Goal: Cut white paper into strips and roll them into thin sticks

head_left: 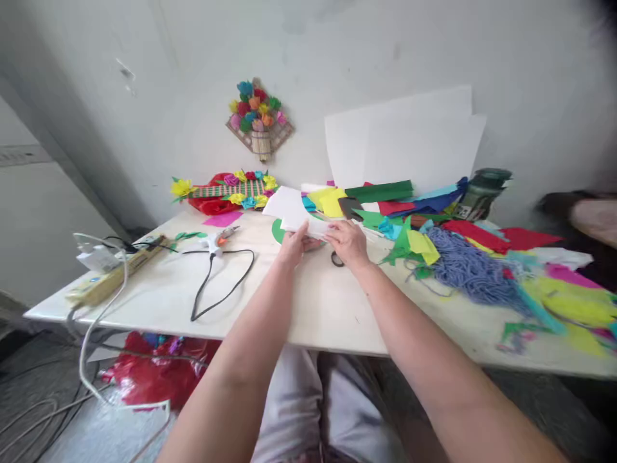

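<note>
Both hands grip a folded piece of white paper [308,225] above the middle of the table. My left hand [294,245] is closed on its left end, and my right hand [348,243] pinches its right end. Behind the left hand a green round piece [277,231] shows in part beneath the paper. Another white sheet [284,202] lies just beyond. Close to the right hand are a scissors handle [337,259], its blades hidden, and a dark flat object [351,208].
A white glue gun [212,243] with a looping black cord lies left, near a power strip [116,273]. Blue yarn [475,267], coloured crepe paper [424,247] and a dark jar [483,194] crowd the right. A flower-decorated craft [236,191] lies at the back.
</note>
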Demonstrator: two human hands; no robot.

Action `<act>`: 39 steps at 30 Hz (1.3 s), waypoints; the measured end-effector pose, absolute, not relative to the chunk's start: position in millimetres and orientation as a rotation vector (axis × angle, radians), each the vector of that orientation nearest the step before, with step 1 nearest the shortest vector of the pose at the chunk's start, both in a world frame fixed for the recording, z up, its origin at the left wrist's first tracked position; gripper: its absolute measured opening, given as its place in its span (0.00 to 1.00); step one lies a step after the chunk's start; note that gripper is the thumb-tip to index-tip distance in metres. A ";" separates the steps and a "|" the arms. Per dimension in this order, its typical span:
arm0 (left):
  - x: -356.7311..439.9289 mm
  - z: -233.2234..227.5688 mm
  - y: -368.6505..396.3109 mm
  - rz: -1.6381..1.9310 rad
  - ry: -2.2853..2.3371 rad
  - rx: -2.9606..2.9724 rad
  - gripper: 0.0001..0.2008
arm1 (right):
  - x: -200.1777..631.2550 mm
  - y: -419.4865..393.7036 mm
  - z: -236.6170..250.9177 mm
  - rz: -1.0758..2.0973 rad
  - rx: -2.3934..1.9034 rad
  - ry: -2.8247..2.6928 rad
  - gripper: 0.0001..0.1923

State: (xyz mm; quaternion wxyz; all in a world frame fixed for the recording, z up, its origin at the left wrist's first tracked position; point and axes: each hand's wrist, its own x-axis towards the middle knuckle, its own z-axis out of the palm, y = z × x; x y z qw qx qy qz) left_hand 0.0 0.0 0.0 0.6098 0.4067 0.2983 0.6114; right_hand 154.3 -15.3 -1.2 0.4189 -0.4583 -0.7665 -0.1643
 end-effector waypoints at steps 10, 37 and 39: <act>-1.1 4.5 -5.5 1.355 0.691 0.934 0.15 | 151.3 -15.7 2.1 -0.424 -1.119 -1.935 0.08; -1.4 2.4 0.7 1.423 0.715 0.889 0.14 | 147.1 -16.3 2.8 -0.352 -1.109 -1.827 0.11; -2.2 4.2 1.1 1.447 0.727 0.856 0.13 | 150.4 -12.7 0.4 -0.325 -1.151 -1.686 0.12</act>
